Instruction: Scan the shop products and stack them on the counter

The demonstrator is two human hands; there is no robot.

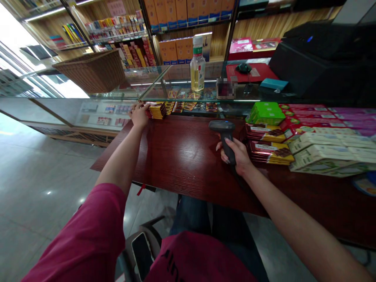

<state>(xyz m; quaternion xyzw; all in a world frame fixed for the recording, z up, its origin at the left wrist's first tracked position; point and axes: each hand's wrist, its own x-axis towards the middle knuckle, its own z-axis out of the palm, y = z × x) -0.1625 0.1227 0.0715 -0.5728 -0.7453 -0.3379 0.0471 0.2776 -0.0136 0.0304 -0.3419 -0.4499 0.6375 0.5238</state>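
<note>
In my right hand (236,154) is a black barcode scanner (222,126), its handle wrapped by my fingers and its head held above the brown desk, pointing left. My left hand (139,114) reaches to the desk's far left corner. Its fingers close on the left end of a stack of chocolate bars (157,110) in red and yellow wrappers; the underside of that grip is hidden. More stacked chocolate bars (270,152) lie just right of the scanner, in the same red and yellow wrapping. A green box pack (266,112) sits behind them.
Pale green-white cartons (326,154) and pink-red boxes (305,113) crowd the right side. A drink bottle (197,66) and a wicker basket (91,70) stand on the glass counter. A phone (142,254) rests by the chair below the desk (188,156).
</note>
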